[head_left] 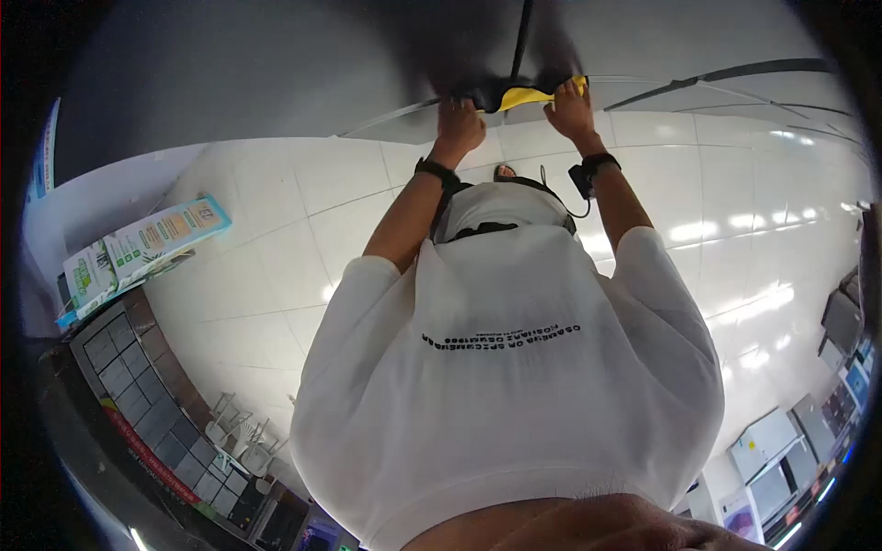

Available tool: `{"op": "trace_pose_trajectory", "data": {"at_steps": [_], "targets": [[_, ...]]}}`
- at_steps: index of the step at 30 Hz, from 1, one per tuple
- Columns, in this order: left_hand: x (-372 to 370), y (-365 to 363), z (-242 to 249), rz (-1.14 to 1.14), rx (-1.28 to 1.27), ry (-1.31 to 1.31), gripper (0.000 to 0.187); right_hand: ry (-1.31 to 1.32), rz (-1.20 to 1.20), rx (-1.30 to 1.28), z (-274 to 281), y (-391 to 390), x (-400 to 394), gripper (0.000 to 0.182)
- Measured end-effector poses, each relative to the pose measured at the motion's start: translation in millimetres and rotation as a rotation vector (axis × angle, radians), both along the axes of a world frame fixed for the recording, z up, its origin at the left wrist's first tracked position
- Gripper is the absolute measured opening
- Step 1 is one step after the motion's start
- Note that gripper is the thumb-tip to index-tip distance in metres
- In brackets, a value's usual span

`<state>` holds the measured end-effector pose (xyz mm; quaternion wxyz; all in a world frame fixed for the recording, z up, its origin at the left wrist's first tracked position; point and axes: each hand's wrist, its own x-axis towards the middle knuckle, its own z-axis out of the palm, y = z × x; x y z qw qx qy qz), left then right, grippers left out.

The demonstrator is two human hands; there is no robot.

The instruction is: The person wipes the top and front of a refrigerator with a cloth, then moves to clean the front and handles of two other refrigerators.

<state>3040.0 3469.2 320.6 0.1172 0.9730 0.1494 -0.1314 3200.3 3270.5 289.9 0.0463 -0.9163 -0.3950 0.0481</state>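
Note:
A yellow cloth [525, 96] with a dark upper edge stretches between my two hands, at the lower edge of a large dark grey panel [276, 69]. My left hand [459, 127] has its fingers curled at the cloth's left end; the fingertips are partly hidden. At the right end, my right hand [571, 110] is closed with its fingers over the yellow fabric. Both hands show as smeared reflections in the glossy panel, and a black vertical seam [522, 41] runs up it between them.
Below the panel lies a white tiled floor [349, 197], with my sandalled foot [504, 173] on it. A printed display board [147, 248] stands at left. White chairs [243, 436] are behind left, and refrigerator-like appliances [767, 445] line the lower right.

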Motion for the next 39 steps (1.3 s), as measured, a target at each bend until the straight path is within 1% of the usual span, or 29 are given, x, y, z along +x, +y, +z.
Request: {"op": "trace_pose_trajectory", "data": {"at_steps": [1, 3, 7, 8, 9, 10, 11, 12, 15, 16, 17, 19, 20, 21, 23, 24, 25, 27, 28, 29, 31, 33, 35, 36, 38, 39], "targets": [[3.8, -7.7, -4.8, 0.005, -0.01, 0.0, 0.052, -0.007, 0.004, 0.001, 8.4, -4.6, 0.9, 0.052], [20.2, -14.5, -17.1, -0.01, 0.08, -0.022, 0.057, -0.047, -0.078, 0.021, -6.4, -9.6, 9.6, 0.055], [17.7, -26.6, -11.4, 0.053, 0.078, -0.132, 0.053, 0.0, -0.093, -0.043, -7.4, -3.8, 10.0, 0.059], [15.7, -27.9, -15.0, 0.051, 0.155, -0.206, 0.051, -0.012, -0.118, -0.045, -1.4, 3.2, 4.7, 0.059], [16.2, -27.0, -18.2, 0.047, 0.153, -0.198, 0.051, -0.02, -0.152, -0.047, 4.3, 9.5, -2.7, 0.06], [16.8, -30.9, -19.2, 0.053, 0.172, -0.215, 0.052, 0.119, -0.161, -0.171, 7.4, 17.7, 2.3, 0.065], [20.7, -35.9, -18.4, 0.059, 0.191, -0.241, 0.052, 0.163, -0.18, -0.192, 10.4, 27.1, 2.7, 0.07], [24.3, -37.2, -16.5, 0.078, 0.175, -0.197, 0.051, 0.147, -0.18, -0.209, 14.7, 33.9, -0.7, 0.072], [24.8, -32.5, -14.1, 0.059, 0.123, -0.244, 0.047, 0.117, -0.162, -0.237, 22.5, 38.3, -8.7, 0.076], [21.9, -29.7, -13.3, 0.027, 0.163, -0.244, 0.047, 0.184, -0.162, -0.293, 33.3, 37.9, -6.1, 0.076], [21.6, -29.7, -13.3, 0.029, 0.159, -0.243, 0.047, 0.185, -0.161, -0.298, 29.1, 35.1, -2.2, 0.076], [17.0, -23.2, -14.9, 0.072, 0.113, -0.118, 0.047, 0.134, -0.086, -0.331, 29.0, 36.9, -1.9, 0.075], [17.2, -19.9, -16.5, 0.063, 0.142, -0.17, 0.047, 0.096, -0.111, -0.276, 30.7, 36.5, -5.4, 0.07], [17.7, -17.9, -17.9, 0.054, 0.148, -0.181, 0.047, 0.087, -0.121, -0.269, 33.1, 36.7, -5.6, 0.07], [16.6, -19.5, -13.7, 0.054, 0.135, -0.268, 0.045, 0.17, -0.167, -0.207, 28.6, 33.0, -6.2, 0.065], [15.7, -20.3, -13.1, 0.051, 0.128, -0.273, 0.045, 0.17, -0.188, -0.144, 23.8, 28.1, -8.9, 0.063], [16.2, -20.4, -14.1, 0.057, 0.112, -0.296, 0.044, 0.163, -0.192, -0.148, 20.9, 21.4, -11.0, 0.063], [18.6, -20.0, -16.5, 0.067, 0.09, -0.324, 0.044, 0.126, -0.129, -0.112, 16.0, 7.0, -11.8, 0.063], [18.5, -19.6, -18.7, 0.06, 0.072, -0.362, 0.044, 0.159, -0.132, -0.093, 16.5, 4.0, -10.7, 0.063], [18.0, -19.2, -21.2, 0.054, 0.054, -0.399, 0.044, 0.157, -0.129, -0.1, 16.7, 2.8, -8.9, 0.063], [18.6, -16.3, -23.7, 0.046, -0.006, -0.378, 0.045, 0.127, -0.099, -0.166, 16.8, 1.1, -9.2, 0.062], [20.9, -14.9, -24.5, 0.029, -0.07, -0.366, 0.046, 0.15, -0.109, -0.179, 18.5, 1.9, -6.4, 0.058], [20.2, -15.0, -24.7, -0.016, -0.104, -0.411, 0.045, 0.215, -0.178, -0.1, 12.4, 0.1, -8.5, 0.053], [19.2, -16.6, -25.3, -0.015, -0.118, -0.408, 0.045, 0.217, -0.181, -0.115, 9.3, -2.7, -10.0, 0.053], [22.1, -12.8, -22.1, -0.107, -0.173, -0.549, 0.047, 0.24, -0.245, 0.052, 19.1, -0.1, -17.2, 0.046], [27.1, -8.8, -20.5, -0.111, -0.188, -0.55, 0.047, 0.238, -0.254, 0.041, 25.3, -2.3, -19.9, 0.046]]}}
